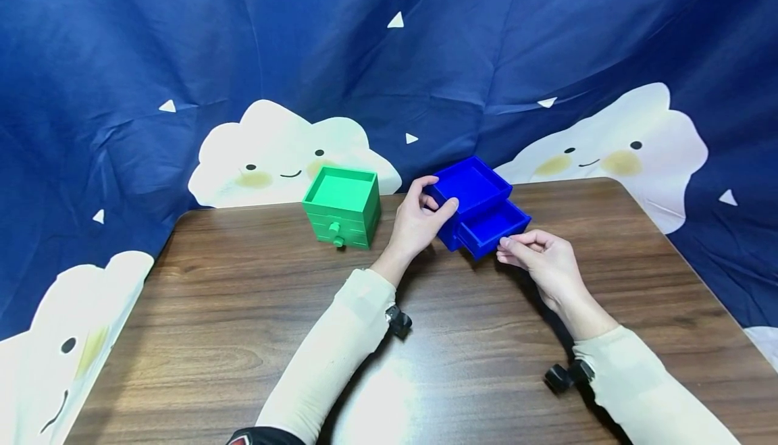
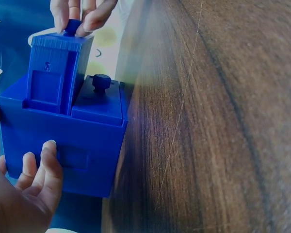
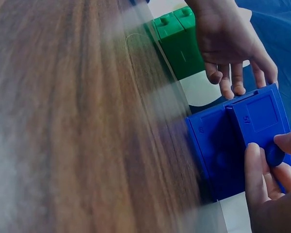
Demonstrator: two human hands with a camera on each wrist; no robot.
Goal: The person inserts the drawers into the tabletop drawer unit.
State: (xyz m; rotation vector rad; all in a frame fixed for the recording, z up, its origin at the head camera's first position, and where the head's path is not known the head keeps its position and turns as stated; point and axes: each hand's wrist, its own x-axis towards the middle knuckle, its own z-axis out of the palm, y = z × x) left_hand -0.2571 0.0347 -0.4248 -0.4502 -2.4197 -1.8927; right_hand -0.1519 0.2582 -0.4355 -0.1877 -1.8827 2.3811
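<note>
A small blue drawer box (image 1: 469, 185) with an open-topped tray stands near the table's back edge, turned at an angle. Its upper drawer (image 1: 494, 225) is pulled part way out, and no contents show inside. My right hand (image 1: 550, 264) pinches that drawer's round knob (image 3: 274, 154) between thumb and fingers. On the box's left side, my left hand (image 1: 416, 221) grips the body, thumb at the front top edge and fingers along the side wall. Below, the lower drawer with its own knob (image 2: 101, 83) sits pushed in.
A green drawer box (image 1: 342, 205) of similar shape stands to the left, both its drawers in and its knobs facing front. The brown wooden table (image 1: 243, 323) ends just behind the boxes. A blue cloth (image 1: 456, 60) with white clouds hangs behind it.
</note>
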